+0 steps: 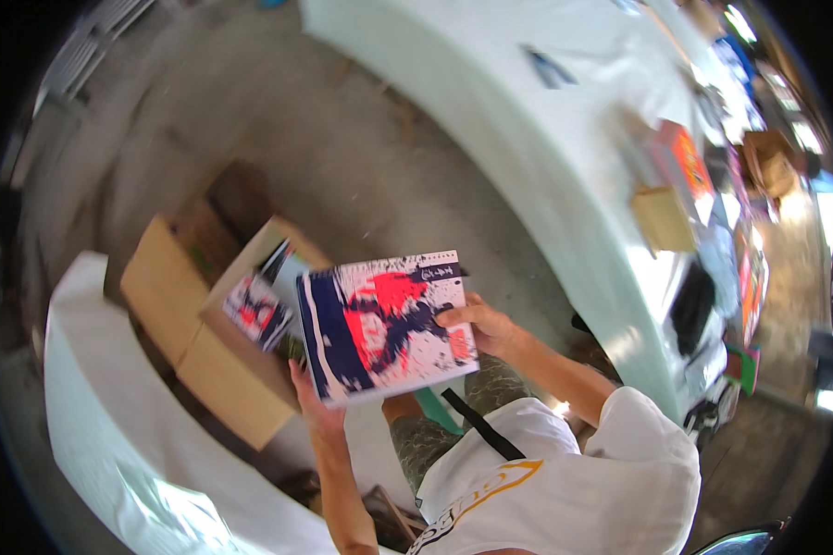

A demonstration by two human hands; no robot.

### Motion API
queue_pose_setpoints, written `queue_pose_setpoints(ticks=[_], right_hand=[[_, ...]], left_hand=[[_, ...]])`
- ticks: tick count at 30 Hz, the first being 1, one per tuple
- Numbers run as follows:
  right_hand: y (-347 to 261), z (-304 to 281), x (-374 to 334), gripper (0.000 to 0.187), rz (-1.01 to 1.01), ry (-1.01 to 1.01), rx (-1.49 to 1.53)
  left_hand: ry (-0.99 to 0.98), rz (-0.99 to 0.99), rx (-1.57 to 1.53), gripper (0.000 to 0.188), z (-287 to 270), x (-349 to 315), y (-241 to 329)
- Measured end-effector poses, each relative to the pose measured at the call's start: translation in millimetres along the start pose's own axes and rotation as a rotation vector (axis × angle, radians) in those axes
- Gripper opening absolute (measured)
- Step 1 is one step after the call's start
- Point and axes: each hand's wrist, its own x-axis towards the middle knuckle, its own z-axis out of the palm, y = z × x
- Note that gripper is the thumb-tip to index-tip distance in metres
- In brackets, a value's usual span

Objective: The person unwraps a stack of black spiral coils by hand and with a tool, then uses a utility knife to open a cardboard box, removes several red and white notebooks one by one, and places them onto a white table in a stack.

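Between my two hands is a large book-like item (389,324), flat and fairly thick, its white cover splashed with red and dark navy. My right hand (483,324) grips its right edge, with the thumb on top of the cover. At the lower left corner my left hand (319,402) holds it from the side and below; most of those fingers are hidden. Just left of it stands an open cardboard box (241,393), flaps folded out. Inside lies a smaller item (257,310) with a similar red, white and navy cover, beside other things that are partly hidden.
A white-covered table (491,120) curves along the right, bearing a red box (683,157), a tan box (665,220) and assorted goods. Another white-covered surface (93,370) runs along the lower left. Concrete floor (278,102) lies between them.
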Motion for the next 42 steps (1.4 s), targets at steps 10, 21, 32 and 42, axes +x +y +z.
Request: queue_pose_setpoints(ticks=[10, 21, 32, 42], right_hand=[[-262.3, -185.5, -246.2, 0.057, -0.69, 0.395, -0.112], [-370.0, -387.6, -323.8, 0.045, -0.713, 1.004, -0.404], [-368.6, -374.4, -305.8, 0.045, -0.932, 1.758, -0.988], [-78.7, -21.2, 13.5, 0.024, -0.523, 0.094, -0.801]], left_hand=[[-0.721, -0.14, 0.705, 0.069, 422.9, 107.9, -170.6], [-0.999, -0.21, 0.957, 0.045, 609.6, 239.8, -410.1], [-0.665, 0.445, 1.087, 0.074, 538.2, 229.5, -370.1], [0.366, 0.402, 1.382, 0.068, 105.6, 56.5, -135.6]])
